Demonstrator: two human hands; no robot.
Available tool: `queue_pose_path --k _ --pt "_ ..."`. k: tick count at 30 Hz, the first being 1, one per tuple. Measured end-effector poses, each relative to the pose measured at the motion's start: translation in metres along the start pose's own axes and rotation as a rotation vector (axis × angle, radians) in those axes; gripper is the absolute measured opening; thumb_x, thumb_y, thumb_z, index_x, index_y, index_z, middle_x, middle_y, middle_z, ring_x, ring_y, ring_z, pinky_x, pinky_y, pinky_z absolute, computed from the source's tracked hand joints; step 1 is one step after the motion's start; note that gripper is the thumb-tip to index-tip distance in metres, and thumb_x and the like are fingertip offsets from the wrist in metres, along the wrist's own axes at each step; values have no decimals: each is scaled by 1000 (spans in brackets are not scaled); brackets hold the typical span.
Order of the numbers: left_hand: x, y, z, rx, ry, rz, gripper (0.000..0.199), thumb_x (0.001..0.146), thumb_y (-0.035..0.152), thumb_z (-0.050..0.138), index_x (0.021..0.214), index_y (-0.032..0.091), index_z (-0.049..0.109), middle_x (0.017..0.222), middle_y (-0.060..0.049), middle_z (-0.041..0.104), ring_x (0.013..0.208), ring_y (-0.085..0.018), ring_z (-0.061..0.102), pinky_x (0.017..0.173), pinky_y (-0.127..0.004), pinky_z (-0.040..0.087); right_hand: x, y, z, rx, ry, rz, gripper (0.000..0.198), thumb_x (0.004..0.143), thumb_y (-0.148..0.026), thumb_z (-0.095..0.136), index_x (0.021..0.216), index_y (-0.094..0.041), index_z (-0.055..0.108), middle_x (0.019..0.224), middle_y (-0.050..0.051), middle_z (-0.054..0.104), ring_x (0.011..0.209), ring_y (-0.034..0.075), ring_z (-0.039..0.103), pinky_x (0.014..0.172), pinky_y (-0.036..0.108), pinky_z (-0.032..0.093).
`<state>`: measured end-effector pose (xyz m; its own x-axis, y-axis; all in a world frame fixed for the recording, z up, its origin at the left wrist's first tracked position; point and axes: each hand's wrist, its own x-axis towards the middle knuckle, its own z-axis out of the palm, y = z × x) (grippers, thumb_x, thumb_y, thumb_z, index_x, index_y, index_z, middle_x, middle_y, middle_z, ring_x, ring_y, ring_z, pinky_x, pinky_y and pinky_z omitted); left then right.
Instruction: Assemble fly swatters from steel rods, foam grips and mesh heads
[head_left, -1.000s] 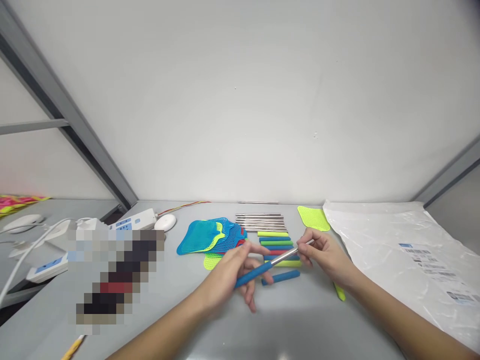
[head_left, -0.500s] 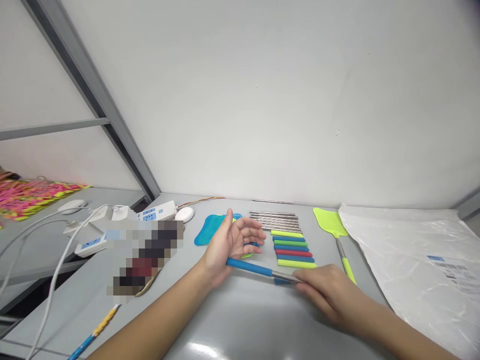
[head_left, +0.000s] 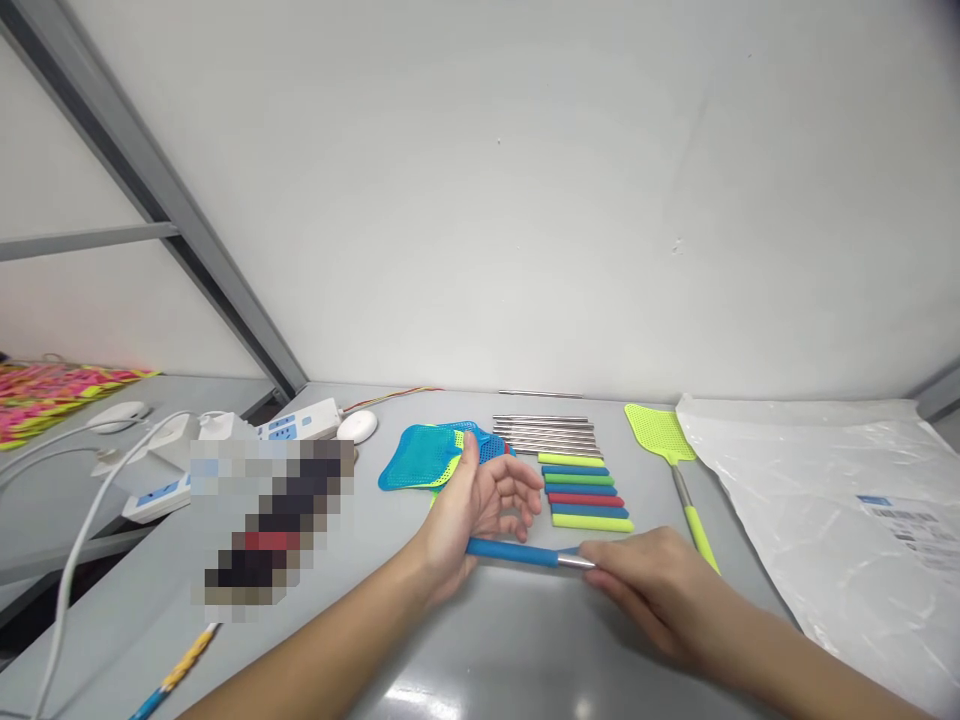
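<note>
My right hand (head_left: 660, 585) is closed around a metal rod (head_left: 575, 562), of which only a short piece shows. A blue handle sleeve (head_left: 517, 553) sits on the rod's left end. Its far end presses against the heel of my left hand (head_left: 491, 505), whose palm faces right with the fingers loosely spread and curled. Just beyond that hand lie blue and yellow-green mesh swatter heads (head_left: 420, 455), partly covered by it. Colored handle sleeves (head_left: 581, 490) form a row behind the held one, with several bare metal rods (head_left: 547, 435) above them.
A yellow-green fly swatter (head_left: 661, 435) with a matching handle lies at right, beside a white plastic bag (head_left: 810, 480). Leftward are a power strip (head_left: 304, 422), white cables (head_left: 82, 510), a round white device (head_left: 357, 427) and a pixelated object (head_left: 277, 530). A wall stands behind.
Less bare metal shows between the blue sleeve and my right hand. The left hand has shifted slightly right and stays unclenched. The view has moved a little.
</note>
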<state>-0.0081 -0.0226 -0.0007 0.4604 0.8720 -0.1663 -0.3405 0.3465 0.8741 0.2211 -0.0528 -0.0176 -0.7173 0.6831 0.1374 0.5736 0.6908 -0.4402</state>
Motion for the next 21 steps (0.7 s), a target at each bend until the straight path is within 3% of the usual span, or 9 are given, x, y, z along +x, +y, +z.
queue_pose_path --k 21 --pt "1 -8 1 52 43 -15 79 83 76 11 86 15 61 72 -3 51 61 -13 44 61 -27 41 2 -4 7 63 16 41 24 97 -28 34 83 -22 52 64 0 57 54 13 50 54 25 30"
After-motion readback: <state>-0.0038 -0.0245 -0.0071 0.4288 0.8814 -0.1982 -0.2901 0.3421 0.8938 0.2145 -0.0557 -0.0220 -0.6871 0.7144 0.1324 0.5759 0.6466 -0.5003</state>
